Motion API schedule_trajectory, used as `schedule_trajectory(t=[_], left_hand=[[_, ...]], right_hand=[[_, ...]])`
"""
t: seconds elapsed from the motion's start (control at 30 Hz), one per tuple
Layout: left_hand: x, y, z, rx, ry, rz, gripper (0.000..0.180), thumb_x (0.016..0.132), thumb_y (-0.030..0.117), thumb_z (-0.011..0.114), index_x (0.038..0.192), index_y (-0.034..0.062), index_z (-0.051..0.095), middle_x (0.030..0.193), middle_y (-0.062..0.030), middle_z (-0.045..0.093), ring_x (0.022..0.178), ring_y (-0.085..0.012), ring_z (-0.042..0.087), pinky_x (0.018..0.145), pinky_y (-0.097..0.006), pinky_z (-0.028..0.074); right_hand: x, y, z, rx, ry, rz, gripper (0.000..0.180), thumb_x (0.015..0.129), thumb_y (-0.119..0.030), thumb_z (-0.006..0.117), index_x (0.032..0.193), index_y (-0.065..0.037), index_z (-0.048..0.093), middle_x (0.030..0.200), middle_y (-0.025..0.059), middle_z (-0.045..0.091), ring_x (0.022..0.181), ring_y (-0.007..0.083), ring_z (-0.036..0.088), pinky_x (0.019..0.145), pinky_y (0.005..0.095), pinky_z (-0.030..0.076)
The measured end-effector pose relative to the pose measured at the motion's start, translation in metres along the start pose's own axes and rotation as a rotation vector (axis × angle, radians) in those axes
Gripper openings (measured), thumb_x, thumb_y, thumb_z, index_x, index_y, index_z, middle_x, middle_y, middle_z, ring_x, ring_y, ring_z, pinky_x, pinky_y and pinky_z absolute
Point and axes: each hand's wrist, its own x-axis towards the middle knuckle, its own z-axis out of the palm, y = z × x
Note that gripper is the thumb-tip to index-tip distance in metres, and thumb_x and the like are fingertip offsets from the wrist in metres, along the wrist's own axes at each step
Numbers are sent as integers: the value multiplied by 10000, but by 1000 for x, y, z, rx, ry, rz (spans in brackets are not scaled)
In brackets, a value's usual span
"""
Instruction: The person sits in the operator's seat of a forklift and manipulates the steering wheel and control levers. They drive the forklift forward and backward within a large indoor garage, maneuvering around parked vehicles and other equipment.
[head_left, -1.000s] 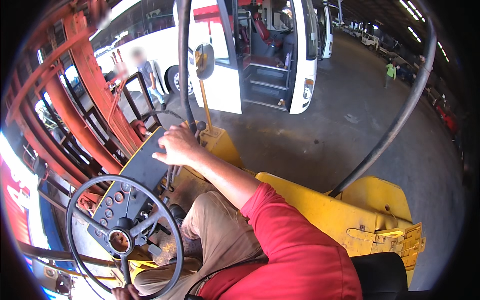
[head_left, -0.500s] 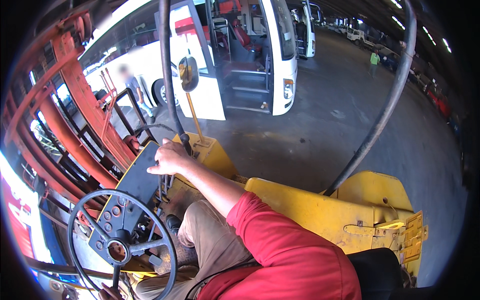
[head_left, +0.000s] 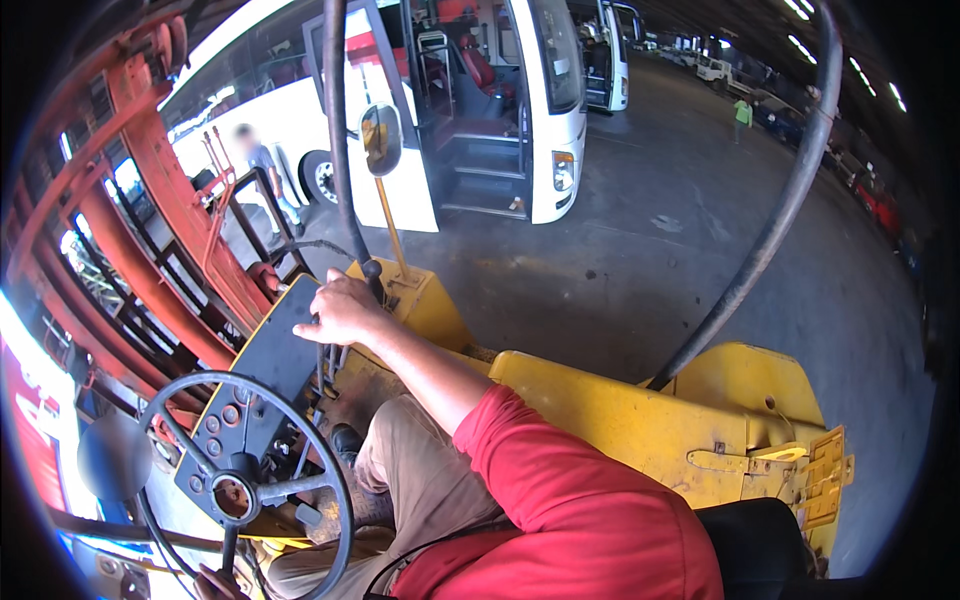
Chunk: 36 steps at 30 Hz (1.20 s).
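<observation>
A right hand (head_left: 345,312) is seen on top of the dark dashboard (head_left: 275,350) of a yellow forklift (head_left: 620,415). The fingers are curled down over a small lever (head_left: 322,362) at the near edge of the dashboard, just beside a black round knob (head_left: 372,268) on a thin stick. How tightly the lever is held cannot be told. The arm is stretched out from a red sleeve (head_left: 560,500).

The left hand (head_left: 215,583) is found low at the bottom edge, closed on the rim of the black steering wheel (head_left: 245,480). Only a small part of it is shown.

The red mast (head_left: 150,230) is stood up close in front on the left, and little room is left there. A yellow side mirror (head_left: 380,140) is held up on a thin pole just past the dashboard. A white bus (head_left: 430,110) with its door open is parked beyond the mast, near the front of the forklift. A person (head_left: 262,170) is stood beside the bus wheel.

On the right, past a bent black bar (head_left: 770,220), a wide grey floor (head_left: 680,250) is laid open, and the other parked cars are kept well apart at the far edge
</observation>
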Motion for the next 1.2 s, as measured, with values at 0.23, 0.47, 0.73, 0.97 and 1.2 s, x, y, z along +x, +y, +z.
schedule_trajectory(t=[0.23, 0.47, 0.73, 0.97, 1.2], left_hand=[[0, -5, -3, 8, 0, -8, 472, 1086, 170, 639, 682, 1, 462, 656, -123, 429, 653, -307, 438, 682, -487, 405], [-5, -6, -2, -7, 1, -9, 464, 1084, 170, 641, 688, -2, 470, 663, -121, 433, 655, -303, 440, 683, -482, 405], [-3, -2, -10, -16, -5, 28, 456, 1082, 170, 645, 696, -5, 478, 671, -118, 437, 657, -298, 443, 683, -477, 405], [-9, 37, -29, -38, -91, -214, 333, 1079, 175, 621, 800, -8, 630, 755, -158, 560, 720, -340, 550, 671, -480, 440], [5, 57, -44, -20, -57, -162, 295, 1022, 104, 676, 756, 14, 586, 752, -122, 559, 736, -302, 532, 698, -451, 421]], right_hand=[[5, -1, 2, 16, -5, 22, 597, 851, -678, 716, 1007, -120, 859, 1098, 120, 799, 1306, 346, 611, 1041, 470, 535], [0, 3, 3, 15, 24, 27, 603, 850, -682, 718, 1015, -119, 858, 1114, 132, 799, 1338, 365, 600, 1067, 476, 524], [-6, 8, 0, -13, 81, 10, 584, 847, -678, 720, 986, -129, 861, 1084, 116, 805, 1269, 364, 639, 1031, 478, 543], [-14, 10, -8, -86, 100, -49, 565, 878, -666, 700, 919, -126, 859, 969, 87, 801, 1128, 316, 675, 923, 465, 584], [-12, 1, -3, -148, 126, -101, 605, 884, -703, 682, 919, -127, 860, 954, 69, 799, 1082, 295, 683, 941, 427, 570]])
